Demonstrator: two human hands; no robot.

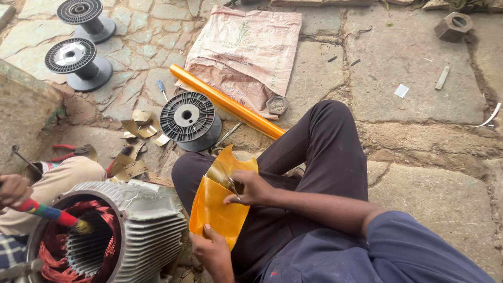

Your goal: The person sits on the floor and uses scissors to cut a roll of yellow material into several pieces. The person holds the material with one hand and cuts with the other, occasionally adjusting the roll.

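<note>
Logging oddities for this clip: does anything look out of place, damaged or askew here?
Mostly a working mess. Curled tan scraps lie strewn on the stone floor beside a black spool. The right hand cuts the orange sheet with scissors while the left hand holds its lower edge. Nothing looks damaged.

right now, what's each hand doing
Left hand: closed, holding the orange sheet by its lower edge.
Right hand: closed on scissors at the sheet.

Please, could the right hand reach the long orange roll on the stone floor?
Probably yes: the long orange roll lies uncovered beyond the knee, though the right hand grips a yellow sheet.
</note>
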